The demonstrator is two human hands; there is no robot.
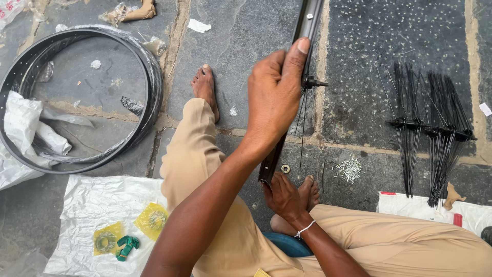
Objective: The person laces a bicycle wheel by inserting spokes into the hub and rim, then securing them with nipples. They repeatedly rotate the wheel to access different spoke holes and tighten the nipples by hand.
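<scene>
Sitting cross-legged on the stone floor, holding a black wheel rim upright on edge between the knees. Left hand clamping around the rim from the side, thumb pressing along its inner face, just beside the hub and its thin spokes hanging down. Right hand gripping the rim's lower edge, close to the bare feet. Lying just beside that lower edge: a small nut and a scattered pile of silvery spoke nipples. Resting well apart to the right, two spoked hubs with black spokes fanning out. Lying to the left, a second black rim flat on the floor, partly wrapped in plastic, near a white sheet bearing yellow packets.
</scene>
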